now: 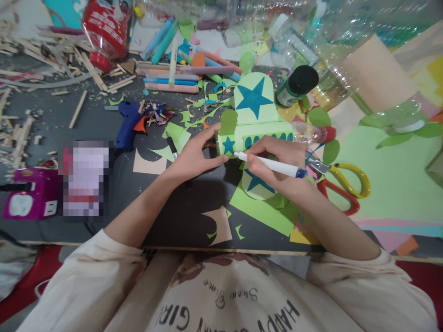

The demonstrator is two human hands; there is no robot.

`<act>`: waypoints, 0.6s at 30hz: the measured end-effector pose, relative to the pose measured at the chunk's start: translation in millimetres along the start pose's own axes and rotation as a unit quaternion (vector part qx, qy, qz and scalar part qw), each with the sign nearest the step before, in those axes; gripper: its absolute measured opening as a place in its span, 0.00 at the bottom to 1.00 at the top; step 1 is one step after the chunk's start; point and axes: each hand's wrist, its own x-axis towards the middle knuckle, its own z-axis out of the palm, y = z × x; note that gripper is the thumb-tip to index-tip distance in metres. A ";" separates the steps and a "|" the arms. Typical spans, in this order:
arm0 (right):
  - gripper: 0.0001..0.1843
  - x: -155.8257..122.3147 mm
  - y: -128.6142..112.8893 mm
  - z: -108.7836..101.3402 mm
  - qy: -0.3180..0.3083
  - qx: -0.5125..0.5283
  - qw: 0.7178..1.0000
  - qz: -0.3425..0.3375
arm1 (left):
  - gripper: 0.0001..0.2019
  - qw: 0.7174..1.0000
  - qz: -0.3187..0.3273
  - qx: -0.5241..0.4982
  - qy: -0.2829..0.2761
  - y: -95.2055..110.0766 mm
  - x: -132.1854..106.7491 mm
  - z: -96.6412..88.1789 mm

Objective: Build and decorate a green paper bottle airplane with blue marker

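Observation:
A plastic bottle wrapped in light green paper (258, 130) lies on its side with its red cap to the right. Rounded paper wings with blue stars stick out above and below it, and a row of blue ovals runs along its body. My left hand (199, 150) grips the bottle's left end between thumb and fingers. Between the fingers of my right hand (277, 159) is a white marker (277, 166), its blue end pointing right. The marker's tip touches or nearly touches the bottle beside a small blue star (229, 145).
Yellow-and-red-handled scissors (349, 184) lie right of my right hand. A blue glue gun (128, 122), a black pen (171, 145) and paper scraps are on the left. Behind stand a black-capped glue bottle (297, 85), several markers (173, 78) and a red-labelled bottle (107, 32).

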 end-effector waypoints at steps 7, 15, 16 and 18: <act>0.10 -0.4 -1.1 0.7 0.012 0.009 1.000 0.010 | 0.40 1.000 0.004 0.000 0.007 -1.3 -0.1 0.7; 0.07 -1.9 3.8 7.6 0.105 0.109 0.988 0.036 | 0.40 1.000 0.017 -0.006 0.004 -0.2 0.6 1.9; 0.08 -2.1 5.1 7.8 0.124 0.124 0.983 0.045 | 0.40 1.000 0.015 -0.003 0.003 -1.0 0.5 1.9; 0.09 -1.9 7.2 7.1 0.157 0.153 0.974 0.059 | 0.39 1.000 0.011 -0.001 0.003 -2.8 0.5 1.8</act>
